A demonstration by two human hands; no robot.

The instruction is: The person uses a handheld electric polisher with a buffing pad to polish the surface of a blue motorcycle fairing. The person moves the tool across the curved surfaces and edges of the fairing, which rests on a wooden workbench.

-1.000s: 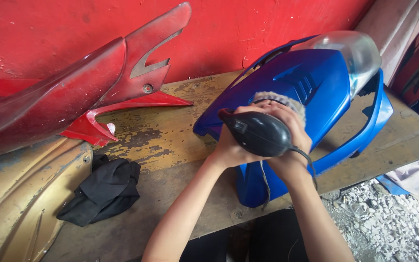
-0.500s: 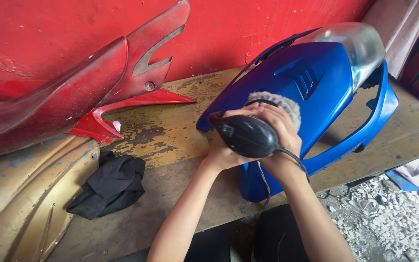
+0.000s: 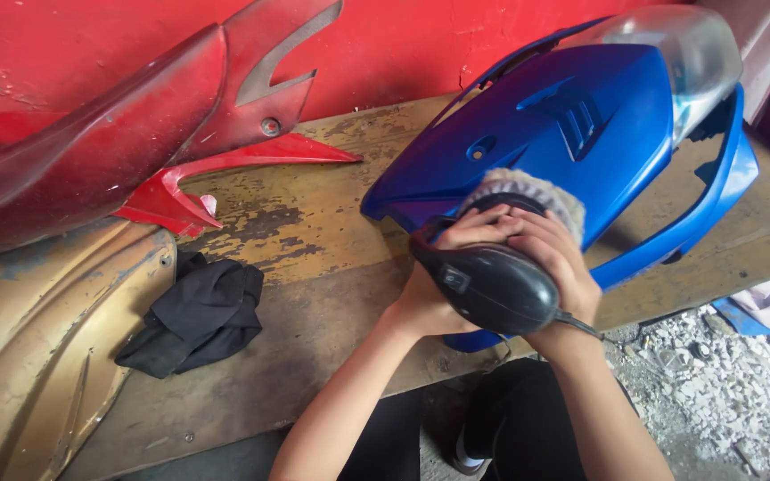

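Here, both hands are wrapped around a black polisher, a rounded, smooth plastic tool with a small switch on its back and a thin cord trailing off its rear end. The left hand grips the tool's near side with the fingers curled over the front, and the right hand closes over the top and far side, so the two hands touch at the fingertips. At the tool's head sits a fluffy grey wool pad, pressed against a glossy blue scooter panel.

The panel is a curved plastic shell with moulded vents and a clear, domed headlight lens at its upper end (the lens looks slightly cloudy). It lies on a worn wooden bench, whose yellowish paint is flaking off in dark patches.

To the left, leaning against a red wall, stands a dusty, dark red panel with a pointed, angular cut-out shape. Beneath it lies a dull gold, scuffed panel. A crumpled black cloth rests on the bench just beside the gold piece. Pale rubble covers the ground at the lower right.
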